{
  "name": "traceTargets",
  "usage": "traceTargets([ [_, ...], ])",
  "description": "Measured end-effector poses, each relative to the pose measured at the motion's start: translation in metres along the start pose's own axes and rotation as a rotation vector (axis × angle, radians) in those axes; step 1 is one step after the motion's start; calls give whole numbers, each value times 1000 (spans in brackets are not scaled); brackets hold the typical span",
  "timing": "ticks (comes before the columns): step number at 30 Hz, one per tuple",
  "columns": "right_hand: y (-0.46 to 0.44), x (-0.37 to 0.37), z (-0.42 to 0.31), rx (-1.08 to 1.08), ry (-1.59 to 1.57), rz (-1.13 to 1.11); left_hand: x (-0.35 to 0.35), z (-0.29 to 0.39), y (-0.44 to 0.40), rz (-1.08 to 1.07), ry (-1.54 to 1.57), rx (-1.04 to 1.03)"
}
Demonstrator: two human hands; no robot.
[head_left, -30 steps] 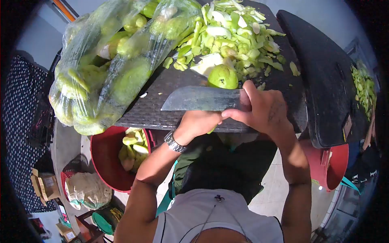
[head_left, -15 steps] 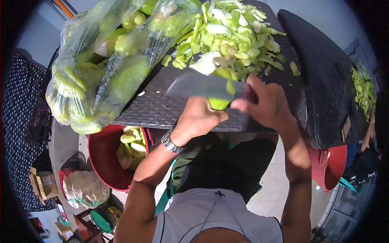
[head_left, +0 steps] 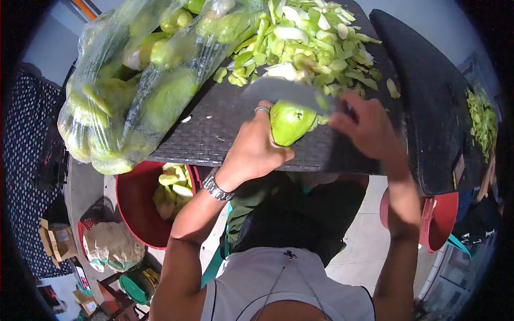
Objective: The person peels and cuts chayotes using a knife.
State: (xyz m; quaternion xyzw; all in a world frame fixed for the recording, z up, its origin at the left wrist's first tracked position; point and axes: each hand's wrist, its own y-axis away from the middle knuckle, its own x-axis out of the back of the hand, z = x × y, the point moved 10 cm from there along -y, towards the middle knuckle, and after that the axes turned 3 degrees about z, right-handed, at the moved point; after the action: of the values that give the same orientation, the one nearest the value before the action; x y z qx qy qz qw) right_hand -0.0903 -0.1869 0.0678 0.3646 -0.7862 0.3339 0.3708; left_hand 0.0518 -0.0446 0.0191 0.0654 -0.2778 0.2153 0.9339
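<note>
My left hand (head_left: 257,147), with a ring and a metal watch, is closed around a green fruit (head_left: 289,125) that looks like an unripe mango. It is held just above the near edge of the dark woven tabletop (head_left: 201,144). In my right hand (head_left: 367,123) is the handle of a broad-bladed knife (head_left: 284,93). The blade is blurred and points left, across the far side of the fruit. Beyond the knife lies a heap of green and whitish peelings (head_left: 316,48). A clear plastic bag (head_left: 128,96) full of similar green fruit rests to the left.
Below the table's left edge stands a red bucket (head_left: 136,206) with pale peeled fruit (head_left: 174,187) inside. Another red bucket (head_left: 441,222) is at the right. A black tabletop (head_left: 423,101) adjoins on the right, with more peelings (head_left: 482,120) beyond it. A filled sack (head_left: 112,243) sits lower left.
The fruit has turned in my left hand, showing its broad green end. My right hand and the knife have shifted right and slightly up.
</note>
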Motion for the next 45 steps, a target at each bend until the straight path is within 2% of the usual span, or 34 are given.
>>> traceTargets([
  [2, 6, -5, -34, 65, -20, -91, -5, 17, 5, 30, -183, -295],
  [4, 9, -7, -46, 98, -39, -156, -7, 28, 13, 54, -290, -455],
  [5, 9, -7, -46, 98, -47, -177, -6, 30, 14, 63, -307, -467],
  [6, 9, -8, -47, 99, -54, -198, -5, 28, 12, 57, -277, -415],
  [7, 4, -3, -40, 104, -62, -116, -3, 26, 11, 52, -247, -364],
  [9, -9, 0, -6, 110, -79, 43, -2, 14, 10, 3, -91, -133],
  [11, -27, -11, 88, -126, -34, -75, 2, 27, 24, -2, -64, -193],
  [12, -29, 3, 91, -31, -43, 8, 5, 29, 23, 15, -45, -190],
  [14, -14, 14, 85, 135, -86, 124, 12, 12, 18, 55, -99, -77],
  [15, -6, 10, 67, 86, -105, 55, 10, 5, 13, 13, -132, -34],
  [17, -3, 20, 2, 9, -125, -45, 12, 12, 11, 62, -122, -122],
  [18, 5, 15, -22, 54, -120, -79, 11, 13, 11, 80, -115, -163],
  [20, 17, 7, -56, 157, -104, -149, -4, 17, 14, 51, -394, -418],
  [22, 21, 6, -68, 265, -48, -133, -2, 27, 19, 41, -459, -503],
  [26, 19, 6, -61, 215, -10, -257, 19, 32, 25, 165, -383, -457],
  [27, 0, 12, -23, 198, 137, -90, 21, 32, 30, 215, -417, -472],
  [28, -1, 12, 8, 181, 196, 1, 19, 33, 28, 121, -349, -346],
  [29, -1, 12, 39, 157, 254, 90, 20, 33, 34, 125, -374, -308],
  [32, -8, 15, 58, 66, 117, 55, 27, 26, 26, 188, -401, -211],
  [34, -6, 14, 27, -113, -46, -32, 25, 23, 20, 184, -432, -169],
  [36, 9, 11, -26, 20, -73, -51, 21, 21, 17, 145, -484, -129],
  [38, 18, 3, -53, 95, -63, -77, 15, 37, 25, 269, -557, -524],
  [40, 22, -6, -60, 107, -16, -120, 10, 38, 34, 325, -566, -689],
  [43, 19, -9, -51, 132, 99, -135, 14, 30, 23, 269, -560, -461],
  [44, 15, -8, -42, 135, 128, -148, 16, 30, 19, 213, -590, -302],
  [45, 12, -2, -24, 276, 315, -26, 16, 24, 19, 143, -618, -143],
])
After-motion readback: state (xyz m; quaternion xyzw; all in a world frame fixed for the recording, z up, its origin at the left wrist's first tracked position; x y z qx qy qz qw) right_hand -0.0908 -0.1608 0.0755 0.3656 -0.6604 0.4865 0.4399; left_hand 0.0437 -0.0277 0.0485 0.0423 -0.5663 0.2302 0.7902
